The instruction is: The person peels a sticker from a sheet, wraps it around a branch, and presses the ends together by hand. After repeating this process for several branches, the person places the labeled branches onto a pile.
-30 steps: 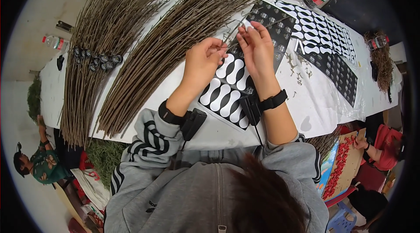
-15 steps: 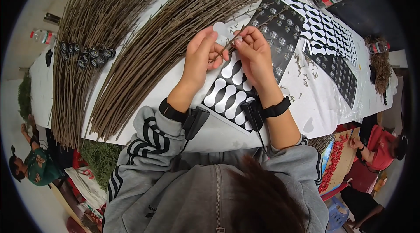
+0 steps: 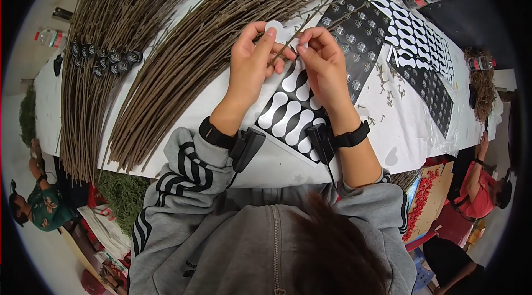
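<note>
Fingertips of the left hand (image 3: 250, 68) and right hand (image 3: 323, 68) pinch one thin brown twig (image 3: 293, 40) between them, held just above the black-and-white sticker sheet (image 3: 291, 112) at the white table's (image 3: 221, 134) near edge. Its long axis slants from the left fingers up toward the far right. Twig bundles (image 3: 188, 57) crowd the left; more sticker sheets (image 3: 413, 40) fill the right, leaving bare table only nearest the person.

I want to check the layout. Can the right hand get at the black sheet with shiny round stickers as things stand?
Probably yes. The black sticker sheet lies flat just beyond the right hand, nothing covering it, but both hands are pinching a thin twig, so the fingers are occupied.
</note>
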{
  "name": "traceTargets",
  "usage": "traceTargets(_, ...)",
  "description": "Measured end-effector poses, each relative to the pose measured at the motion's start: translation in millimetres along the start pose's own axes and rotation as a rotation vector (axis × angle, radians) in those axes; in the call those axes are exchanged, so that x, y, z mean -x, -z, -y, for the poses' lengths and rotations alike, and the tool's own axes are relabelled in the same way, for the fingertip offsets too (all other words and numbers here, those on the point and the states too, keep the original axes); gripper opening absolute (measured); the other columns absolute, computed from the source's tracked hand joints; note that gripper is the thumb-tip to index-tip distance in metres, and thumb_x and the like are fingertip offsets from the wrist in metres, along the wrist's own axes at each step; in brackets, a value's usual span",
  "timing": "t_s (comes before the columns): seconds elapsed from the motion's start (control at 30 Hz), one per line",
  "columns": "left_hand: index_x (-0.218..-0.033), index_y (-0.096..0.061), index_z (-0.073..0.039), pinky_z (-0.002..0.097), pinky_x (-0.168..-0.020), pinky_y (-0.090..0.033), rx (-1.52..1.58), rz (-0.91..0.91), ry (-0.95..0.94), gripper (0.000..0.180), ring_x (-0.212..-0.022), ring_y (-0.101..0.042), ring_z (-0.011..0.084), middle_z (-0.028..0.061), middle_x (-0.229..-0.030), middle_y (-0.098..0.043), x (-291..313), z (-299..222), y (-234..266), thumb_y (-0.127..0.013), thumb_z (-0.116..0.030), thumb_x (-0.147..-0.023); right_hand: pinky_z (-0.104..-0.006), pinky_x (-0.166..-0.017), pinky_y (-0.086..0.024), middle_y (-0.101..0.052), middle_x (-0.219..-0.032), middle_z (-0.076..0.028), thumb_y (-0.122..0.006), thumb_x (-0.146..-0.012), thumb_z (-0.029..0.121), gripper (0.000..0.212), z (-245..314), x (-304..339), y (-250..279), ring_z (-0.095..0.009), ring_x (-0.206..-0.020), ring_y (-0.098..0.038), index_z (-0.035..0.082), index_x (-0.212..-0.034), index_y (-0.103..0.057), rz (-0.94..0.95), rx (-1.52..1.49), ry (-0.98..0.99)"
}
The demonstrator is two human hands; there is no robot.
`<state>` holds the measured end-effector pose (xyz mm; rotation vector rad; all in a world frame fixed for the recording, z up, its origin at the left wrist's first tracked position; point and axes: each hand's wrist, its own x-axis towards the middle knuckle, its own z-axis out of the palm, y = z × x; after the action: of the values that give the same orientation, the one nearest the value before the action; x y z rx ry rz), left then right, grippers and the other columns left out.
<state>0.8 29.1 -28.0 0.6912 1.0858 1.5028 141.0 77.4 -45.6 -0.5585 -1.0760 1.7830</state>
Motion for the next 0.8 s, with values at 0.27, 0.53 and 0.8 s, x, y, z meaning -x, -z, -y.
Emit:
traceTargets(0.27,-0.104,-0.046,-0.005,0.0173,-0.043,-0.029,0.022,-0.039,-0.006,0.02,-0.052,-0.05,0.0075,0.0148,-0.079,-0.067,0,1,1,-0.05,-0.023,-0.097,-0.0231,-0.08,-0.043,-0.056,-0.097,-0.002,-0.058,-0.087,0.0,0.012,26,3,-5,-0.011,-0.089,-0.055,0.003,-0.098,-0.057,0.058,0.422,0.026)
traceTargets(0.53,-0.104,-0.05,-0.003,0.0174,-0.04,-0.025,-0.083,0.056,0.048,0.023,-0.056,-0.059,0.012,0.0134,-0.088,-0.065,3,6,-1,-0.053,-0.024,-0.097,-0.0303,-0.071,-0.049,-0.062,-0.094,-0.008,-0.059,-0.069,-0.015,0.025,53,2,-2,-0.021,-0.086,-0.06,0.001,-0.087,-0.063,0.271,1.332,0.596)
traceTargets(0.8,-0.111,-0.051,0.0,0.0184,-0.04,-0.026,0.051,0.084,0.181,0.028,-0.068,-0.069,0.0203,0.0101,-0.093,-0.063,13,-4,-8,-0.054,-0.023,-0.096,-0.0278,-0.07,-0.048,-0.063,-0.086,-0.007,-0.059,-0.065,-0.018,0.028,52,1,7,-0.02,-0.083,-0.061,0.001,-0.085,-0.065,0.282,1.159,0.514)
